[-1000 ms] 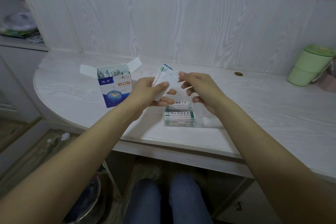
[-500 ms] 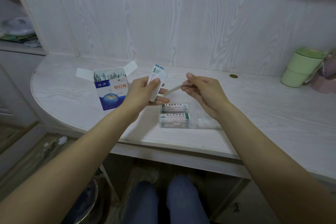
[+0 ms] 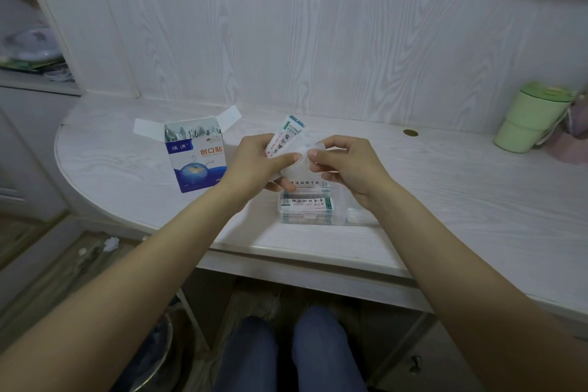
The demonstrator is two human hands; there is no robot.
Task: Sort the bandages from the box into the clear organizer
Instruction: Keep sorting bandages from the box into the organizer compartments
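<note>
My left hand (image 3: 254, 162) holds a small stack of wrapped bandages (image 3: 284, 137) upright above the desk. My right hand (image 3: 343, 165) pinches a white wrapped bandage (image 3: 297, 165) that bends between both hands, close to my left thumb. Just below the hands lies the clear organizer (image 3: 318, 210) with printed bandages stacked in its left compartments; its right part is partly hidden by my right wrist. To the left stands the blue and white bandage box (image 3: 199, 162), flaps open, with more bandages showing at its top.
The white wood-grain desk (image 3: 461, 200) has a curved left edge and a wall right behind it. A green lidded cup (image 3: 531, 121) stands at the far right, a small brass disc (image 3: 410, 133) near the wall. A shelf with clutter (image 3: 31, 51) is at left.
My right hand, which held a single bandage apart from the stack, has come back against my left hand. The white bandage now bends between both hands.
</note>
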